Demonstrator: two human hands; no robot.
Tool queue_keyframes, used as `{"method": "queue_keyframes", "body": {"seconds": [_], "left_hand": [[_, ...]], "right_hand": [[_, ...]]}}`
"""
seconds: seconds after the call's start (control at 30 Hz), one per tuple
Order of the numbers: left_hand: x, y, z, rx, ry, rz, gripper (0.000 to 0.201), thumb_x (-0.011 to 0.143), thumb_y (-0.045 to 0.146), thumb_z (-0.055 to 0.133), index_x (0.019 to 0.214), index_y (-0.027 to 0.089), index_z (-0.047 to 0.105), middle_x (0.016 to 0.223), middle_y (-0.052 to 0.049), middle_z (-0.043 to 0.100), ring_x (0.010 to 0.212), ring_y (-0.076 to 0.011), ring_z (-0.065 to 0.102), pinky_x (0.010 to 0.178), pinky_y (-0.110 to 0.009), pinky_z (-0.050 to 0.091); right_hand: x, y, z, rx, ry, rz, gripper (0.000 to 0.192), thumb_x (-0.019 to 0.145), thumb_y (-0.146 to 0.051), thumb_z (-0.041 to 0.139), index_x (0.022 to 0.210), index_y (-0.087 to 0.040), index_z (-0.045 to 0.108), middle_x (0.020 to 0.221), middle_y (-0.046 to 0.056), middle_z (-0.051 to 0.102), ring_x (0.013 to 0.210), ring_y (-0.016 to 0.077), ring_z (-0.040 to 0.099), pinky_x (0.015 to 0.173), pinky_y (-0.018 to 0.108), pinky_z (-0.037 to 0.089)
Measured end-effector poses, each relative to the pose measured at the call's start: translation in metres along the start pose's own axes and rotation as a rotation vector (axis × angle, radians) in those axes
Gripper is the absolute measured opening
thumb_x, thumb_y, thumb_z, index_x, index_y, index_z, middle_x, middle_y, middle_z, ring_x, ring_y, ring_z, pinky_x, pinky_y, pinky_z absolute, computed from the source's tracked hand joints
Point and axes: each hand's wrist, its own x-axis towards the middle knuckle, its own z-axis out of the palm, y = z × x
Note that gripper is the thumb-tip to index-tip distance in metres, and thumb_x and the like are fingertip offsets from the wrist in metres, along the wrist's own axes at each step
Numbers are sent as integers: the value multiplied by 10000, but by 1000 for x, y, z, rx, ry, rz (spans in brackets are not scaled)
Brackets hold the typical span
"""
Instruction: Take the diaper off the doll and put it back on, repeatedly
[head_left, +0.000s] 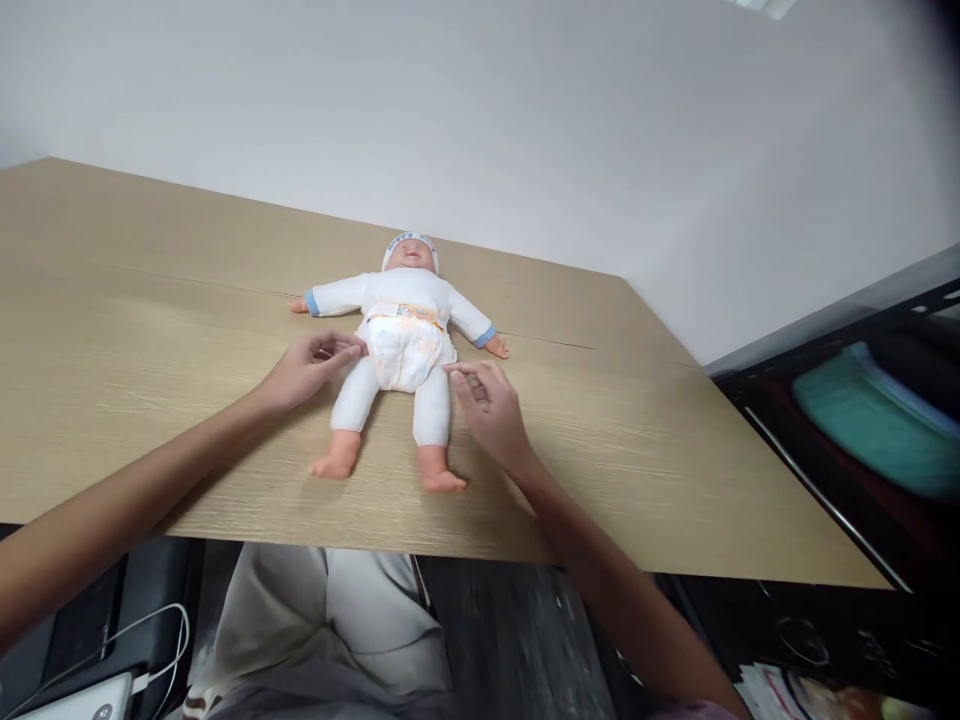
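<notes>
A baby doll [411, 285] in a white suit with blue cuffs and a printed white cap lies on its back, arms spread and feet toward me. Around its hips is a white diaper [405, 352] with an orange-patterned waistband, closed across the belly. My left hand [311, 368] pinches the diaper's edge at the hip on the left of the picture. On the other side, the fingertips of my right hand [486, 398] are closed on the edge by the top of the leg. Both hands' curled fingers partly hide what they grip.
The doll rests on a wooden table [187, 330] against a pale wall [480, 120]. At right is a dark shelf with a green item [877, 415]. Below the table's front edge are my legs [337, 620], a white device with a cable [86, 700] and papers [787, 695].
</notes>
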Motion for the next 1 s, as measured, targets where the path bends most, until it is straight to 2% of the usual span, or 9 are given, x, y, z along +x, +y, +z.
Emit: {"method": "queue_keyframes", "body": {"seconds": [0.13,0.23,0.33,0.47,0.67,0.77,0.83,0.9,1.0], "left_hand": [[36,-20,-20,548,240,288,465,1102,576,641,1341,188,734,1407,-168,767,1325,-359,658,1222,-559,461],[78,-41,-31,823,330,346,600,1100,589,599,1510,152,641,1601,-228,648,1499,-425,528,1304,-603,354],[109,-56,-45,884,303,274,732,1074,638,602,1582,112,577,1609,-248,644,1470,-441,546,1267,-574,390],[117,-58,-50,945,243,179,720,1065,703,582,1496,129,648,1450,-234,744,1352,-436,618,1196,-553,434],[109,-12,-7,978,282,-155,601,1020,660,618,1304,134,681,1138,-228,811,1115,-442,726,1031,-521,499],[91,21,4,826,217,-279,546,987,650,641,1261,178,649,1085,-175,819,970,-391,750,842,-425,511],[62,42,4,754,211,-282,563,948,712,674,1207,214,640,1069,-134,817,942,-362,752,795,-391,493],[16,59,6,714,250,-246,592,920,776,683,1168,241,630,1057,-95,812,942,-345,757,786,-375,488],[-87,71,23,676,318,-187,570,934,778,660,1159,256,616,990,-59,798,904,-334,772,756,-369,509]], "right_hand": [[38,38,-3,-257,176,-127,357,1151,-499,591,1271,-213,768,1212,135,742,1111,297,679,1078,489,564],[80,77,6,-468,184,-139,502,1138,-543,563,1468,-183,681,1447,209,696,1360,371,609,1198,566,490],[105,109,13,-525,119,-47,644,1150,-646,484,1548,-160,625,1481,236,703,1370,396,607,1180,580,492],[108,128,13,-478,60,-32,693,1165,-713,397,1503,-171,665,1444,223,755,1309,393,659,1168,569,496],[111,97,30,-350,65,122,654,1098,-745,461,1232,-184,769,1229,198,811,1139,373,722,1026,499,559],[104,70,27,-240,82,216,605,1064,-736,497,1174,-208,772,1174,165,824,1060,345,730,957,468,562],[90,52,13,-153,67,226,591,1037,-733,550,1199,-211,775,1182,148,832,1056,336,733,952,459,558],[67,32,-9,-80,18,207,575,1029,-708,598,1256,-211,775,1220,135,835,1085,335,738,966,457,556],[19,-6,-53,-51,-117,110,505,1063,-644,639,1300,-221,778,1254,120,824,1141,333,734,1015,460,551]]}}
